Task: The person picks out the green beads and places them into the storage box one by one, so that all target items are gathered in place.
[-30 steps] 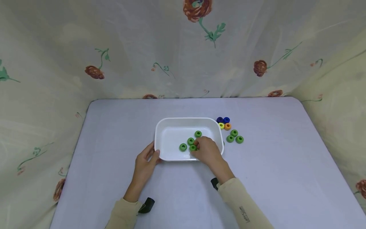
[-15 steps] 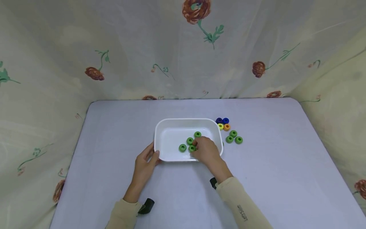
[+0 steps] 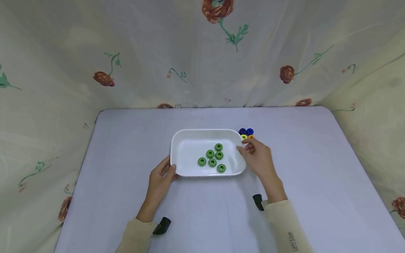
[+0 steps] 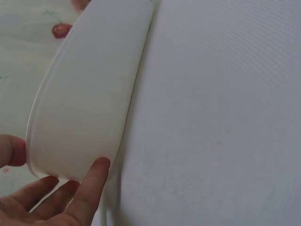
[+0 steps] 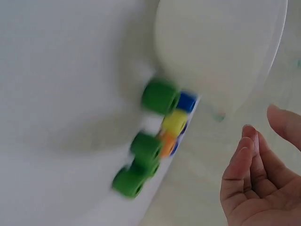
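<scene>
The tray [image 3: 186, 149] has six green beads [image 3: 210, 153] lying loose in it, around the middle and a bit right of it, none stacked. The left hand [image 3: 159, 180] holds the tray by its near left corner, thumb at the rim and fingers against the outside wall, which looks like a decent anchor to me. The right hand [image 3: 260, 160] is at the tray's right end with nothing in it: just a smallish gap between thumb and fingertips, about bead-ready I'd say.

Right wrist view's kinda blurry, but there's a lone green bead [image 5: 160, 96] just beside the tray's right end, plus a green cluster [image 5: 145, 147] further out from it, three by the look of it. Two blue beads [image 3: 250, 131], a yellow bead [image 3: 244, 137] and an orange bead [image 3: 251, 136] sit by the tray's far right corner.

My tip: I'd grab that loner by the tray first. Thumb and fingertip on opposite sides, and try not to knock the yellow one near it. Lift clear of the rim before swinging over, then let go low so it doesn't roll. Keep the left hand firm so the tray won't skate on the table [image 3: 126, 147].
</scene>
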`<state>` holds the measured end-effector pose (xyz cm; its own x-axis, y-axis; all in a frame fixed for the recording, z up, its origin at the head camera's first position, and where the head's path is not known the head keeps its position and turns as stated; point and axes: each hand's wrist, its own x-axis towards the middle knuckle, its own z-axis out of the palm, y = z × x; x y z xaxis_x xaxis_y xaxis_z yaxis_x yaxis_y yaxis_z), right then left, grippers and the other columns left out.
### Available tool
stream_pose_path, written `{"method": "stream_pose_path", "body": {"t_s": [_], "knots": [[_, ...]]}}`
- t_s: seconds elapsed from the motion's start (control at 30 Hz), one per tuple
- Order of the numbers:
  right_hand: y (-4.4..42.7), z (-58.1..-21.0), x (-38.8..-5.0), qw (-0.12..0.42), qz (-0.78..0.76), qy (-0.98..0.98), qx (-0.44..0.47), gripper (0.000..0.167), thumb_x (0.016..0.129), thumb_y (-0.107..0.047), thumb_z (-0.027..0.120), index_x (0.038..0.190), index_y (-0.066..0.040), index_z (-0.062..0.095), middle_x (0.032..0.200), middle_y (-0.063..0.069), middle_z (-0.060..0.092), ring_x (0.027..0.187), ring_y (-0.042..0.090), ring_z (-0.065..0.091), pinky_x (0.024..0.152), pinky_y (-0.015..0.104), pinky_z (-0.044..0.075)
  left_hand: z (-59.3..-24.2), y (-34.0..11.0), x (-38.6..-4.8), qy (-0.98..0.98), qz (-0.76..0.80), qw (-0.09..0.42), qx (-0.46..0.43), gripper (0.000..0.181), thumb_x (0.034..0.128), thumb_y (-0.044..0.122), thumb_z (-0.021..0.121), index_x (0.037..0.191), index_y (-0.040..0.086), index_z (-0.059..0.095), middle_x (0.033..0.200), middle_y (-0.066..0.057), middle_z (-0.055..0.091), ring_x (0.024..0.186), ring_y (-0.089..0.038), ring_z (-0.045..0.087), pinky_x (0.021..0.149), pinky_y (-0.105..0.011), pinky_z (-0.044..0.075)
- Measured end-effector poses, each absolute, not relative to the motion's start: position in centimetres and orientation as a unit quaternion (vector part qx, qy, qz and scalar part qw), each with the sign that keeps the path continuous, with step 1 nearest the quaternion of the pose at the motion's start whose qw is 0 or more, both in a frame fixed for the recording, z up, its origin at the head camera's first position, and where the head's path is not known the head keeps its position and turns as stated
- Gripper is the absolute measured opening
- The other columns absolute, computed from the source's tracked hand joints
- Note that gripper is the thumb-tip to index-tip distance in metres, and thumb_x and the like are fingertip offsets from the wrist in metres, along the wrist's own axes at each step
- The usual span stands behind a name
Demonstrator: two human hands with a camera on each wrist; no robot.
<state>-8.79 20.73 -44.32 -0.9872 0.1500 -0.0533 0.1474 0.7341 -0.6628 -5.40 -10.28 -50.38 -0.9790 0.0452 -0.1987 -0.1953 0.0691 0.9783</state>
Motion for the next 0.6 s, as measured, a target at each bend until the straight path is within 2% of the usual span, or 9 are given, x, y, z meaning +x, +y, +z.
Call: {"method": "stream_pose_path", "body": {"t_s": [0.13,0.3,0.43,0.6], "knots": [[24.5,-44.8,-8.5,0.021,0.348,-0.925,-0.153,0.035,0.097,-0.028,0.067,0.123,-0.005,0.067,0.1,0.014,0.067,0.09,0.024,0.061,0.07,0.021,0.049,-50.3,-10.2,-5.5,0.723,0.684,0.084,-0.055,0.051,0.103,0.013,0.055,0.152,0.008,0.043,0.153,-0.019,0.047,0.134,-0.034,0.056,0.093,-0.026,0.063],[27.2,-46.2,-8.0,0.009,0.348,-0.917,-0.198,0.039,0.096,-0.031,0.066,0.124,-0.004,0.067,0.106,0.016,0.067,0.094,0.025,0.061,0.074,0.023,0.048,-50.3,-10.0,-5.6,0.721,0.687,0.076,-0.059,0.05,0.1025,0.01,0.055,0.151,0.005,0.043,0.153,-0.02,0.047,0.134,-0.036,0.056,0.093,-0.025,0.063],[28.4,-47.0,-7.7,0.001,0.36,-0.904,-0.229,0.04,0.095,-0.033,0.068,0.124,-0.005,0.067,0.107,0.013,0.068,0.092,0.018,0.058,0.074,0.02,0.047,-50.2,-10.0,-5.6,0.716,0.691,0.08,-0.059,0.05,0.1026,0.01,0.055,0.151,0.005,0.043,0.153,-0.02,0.046,0.134,-0.036,0.056,0.094,-0.025,0.062],[28.9,-47.6,-7.9,0.008,0.36,-0.903,-0.235,0.038,0.092,-0.026,0.072,0.122,-0.004,0.068,0.105,0.013,0.069,0.085,0.012,0.057,0.067,0.012,0.045,-50.2,-10.1,-5.4,0.715,0.691,0.086,-0.06,0.051,0.1029,0.011,0.055,0.152,0.007,0.042,0.153,-0.018,0.046,0.133,-0.034,0.057,0.094,-0.025,0.062]]}}
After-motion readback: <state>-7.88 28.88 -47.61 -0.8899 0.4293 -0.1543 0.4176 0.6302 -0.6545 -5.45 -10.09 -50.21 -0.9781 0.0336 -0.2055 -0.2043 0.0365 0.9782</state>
